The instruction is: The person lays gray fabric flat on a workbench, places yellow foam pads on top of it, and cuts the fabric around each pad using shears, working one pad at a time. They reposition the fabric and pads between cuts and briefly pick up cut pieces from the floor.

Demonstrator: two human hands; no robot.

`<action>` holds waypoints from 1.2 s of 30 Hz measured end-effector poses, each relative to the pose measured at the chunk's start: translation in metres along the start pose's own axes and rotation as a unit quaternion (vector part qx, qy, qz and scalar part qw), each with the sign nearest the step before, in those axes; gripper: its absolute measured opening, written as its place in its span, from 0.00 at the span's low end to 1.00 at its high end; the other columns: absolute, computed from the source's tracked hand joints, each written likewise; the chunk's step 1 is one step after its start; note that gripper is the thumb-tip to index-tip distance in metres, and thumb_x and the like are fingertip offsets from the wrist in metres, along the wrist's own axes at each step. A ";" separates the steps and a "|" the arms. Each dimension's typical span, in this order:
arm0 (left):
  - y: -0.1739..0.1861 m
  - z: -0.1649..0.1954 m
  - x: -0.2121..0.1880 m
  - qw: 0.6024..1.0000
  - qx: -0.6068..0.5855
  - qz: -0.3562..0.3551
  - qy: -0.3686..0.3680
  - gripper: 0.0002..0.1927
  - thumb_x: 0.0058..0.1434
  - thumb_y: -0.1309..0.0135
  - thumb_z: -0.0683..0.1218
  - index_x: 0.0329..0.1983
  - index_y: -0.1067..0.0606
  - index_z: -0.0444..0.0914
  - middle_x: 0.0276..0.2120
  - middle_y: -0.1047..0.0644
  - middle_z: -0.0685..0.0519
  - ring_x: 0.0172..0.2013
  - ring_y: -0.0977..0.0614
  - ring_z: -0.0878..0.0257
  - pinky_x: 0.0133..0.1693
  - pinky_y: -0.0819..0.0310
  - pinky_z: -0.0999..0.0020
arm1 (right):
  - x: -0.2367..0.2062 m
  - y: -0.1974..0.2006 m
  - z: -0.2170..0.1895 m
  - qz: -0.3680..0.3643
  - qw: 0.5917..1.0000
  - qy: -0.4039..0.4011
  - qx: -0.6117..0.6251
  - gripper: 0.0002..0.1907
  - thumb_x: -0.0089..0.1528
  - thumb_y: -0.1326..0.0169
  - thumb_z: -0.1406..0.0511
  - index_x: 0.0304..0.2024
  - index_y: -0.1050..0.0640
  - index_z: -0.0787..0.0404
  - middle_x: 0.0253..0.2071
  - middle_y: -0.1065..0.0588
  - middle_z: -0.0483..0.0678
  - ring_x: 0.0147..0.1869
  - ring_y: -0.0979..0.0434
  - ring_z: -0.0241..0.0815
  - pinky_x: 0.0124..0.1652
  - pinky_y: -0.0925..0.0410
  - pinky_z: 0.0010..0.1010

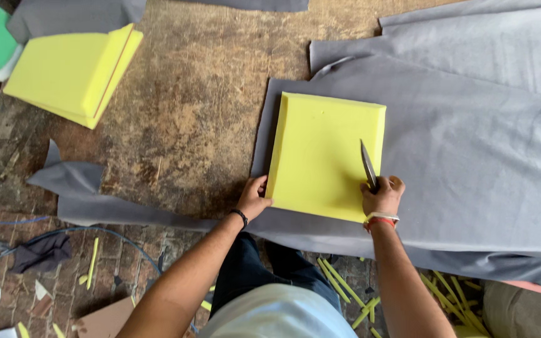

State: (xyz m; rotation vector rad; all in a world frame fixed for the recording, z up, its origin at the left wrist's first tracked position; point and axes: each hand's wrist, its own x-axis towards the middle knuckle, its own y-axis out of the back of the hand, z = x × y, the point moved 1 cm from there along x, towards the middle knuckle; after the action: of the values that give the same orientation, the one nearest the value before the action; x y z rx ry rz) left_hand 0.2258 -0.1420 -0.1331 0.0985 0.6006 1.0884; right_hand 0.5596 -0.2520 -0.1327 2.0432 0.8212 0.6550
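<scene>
flat square yellow foam pad (320,156) on grey cloth, bevelled edges up, slim knife (368,165) upright over its right side

No packages, labels, signs or screens are to be seen anywhere in the head view.

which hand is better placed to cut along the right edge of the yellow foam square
Right, likely. The right hand holds the knife beside that edge of the foam square; the left hand steadies the lower left corner.
</scene>
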 end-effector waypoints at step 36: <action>0.256 -0.168 -0.078 0.843 0.279 -0.371 -0.272 0.11 0.57 0.38 0.52 0.39 0.20 0.42 0.33 0.18 0.46 0.36 0.17 0.47 0.38 0.23 0.53 | -0.358 -0.147 -0.379 0.078 0.681 -0.395 0.611 0.30 0.65 0.40 0.45 0.24 0.28 0.62 0.17 0.32 0.48 0.20 0.34 0.41 0.26 0.41 0.31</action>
State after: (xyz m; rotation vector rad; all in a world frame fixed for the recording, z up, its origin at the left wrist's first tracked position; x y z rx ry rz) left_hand -0.0889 -0.1225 -0.1490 0.6119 0.3591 0.0765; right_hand 0.0185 -0.2638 -0.1106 3.1456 0.5267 -1.0508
